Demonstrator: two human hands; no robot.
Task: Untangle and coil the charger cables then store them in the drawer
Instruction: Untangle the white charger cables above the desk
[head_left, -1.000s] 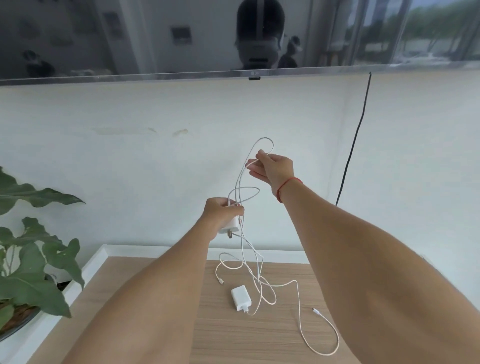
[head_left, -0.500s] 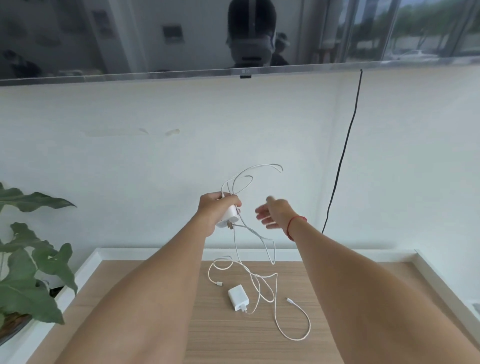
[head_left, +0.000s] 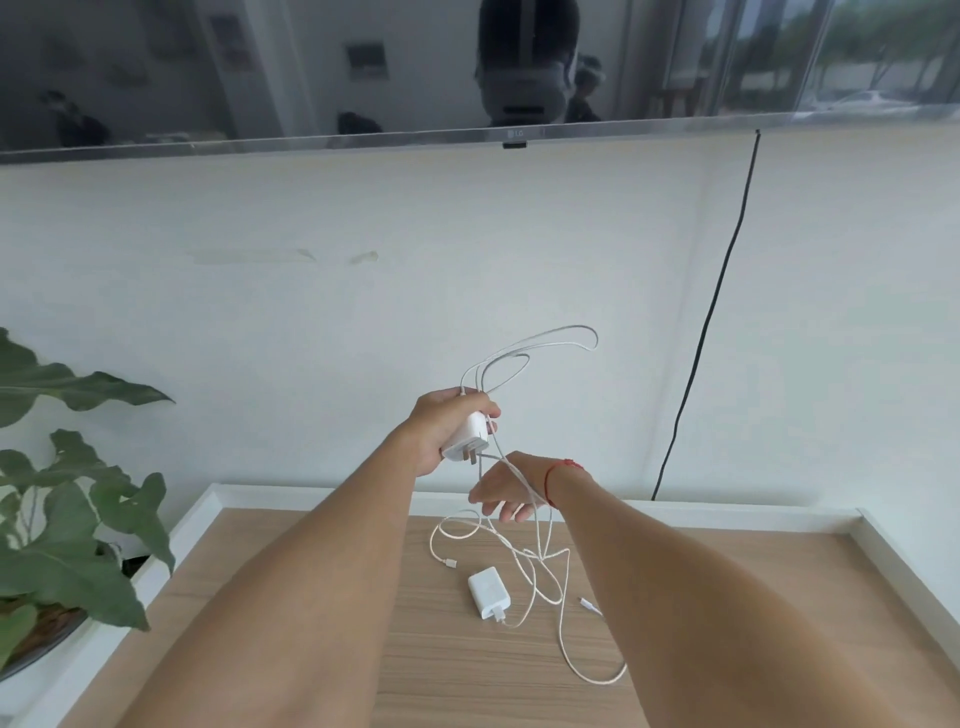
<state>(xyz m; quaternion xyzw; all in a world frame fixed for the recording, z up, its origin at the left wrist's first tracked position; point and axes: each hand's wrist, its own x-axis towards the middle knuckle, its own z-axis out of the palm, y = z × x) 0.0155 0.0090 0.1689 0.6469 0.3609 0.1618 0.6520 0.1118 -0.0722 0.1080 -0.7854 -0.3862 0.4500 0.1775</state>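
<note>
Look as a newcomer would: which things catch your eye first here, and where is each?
The raised left hand holds a white charger mid-frame, cable loops springing above it against the wall. Below, the right hand reaches into the hanging strands, over a second charger lying on the wooden table.

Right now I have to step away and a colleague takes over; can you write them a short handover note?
Left hand: grips one white charger, raised above the table, cable loops rising from it.
Right hand: open, below it, a hanging strand lying across it.
Second charger lies on the table; the cables cross in a tangle there.
Done: nothing coiled. Left: untangle, coil both, store; no drawer in view.
</note>
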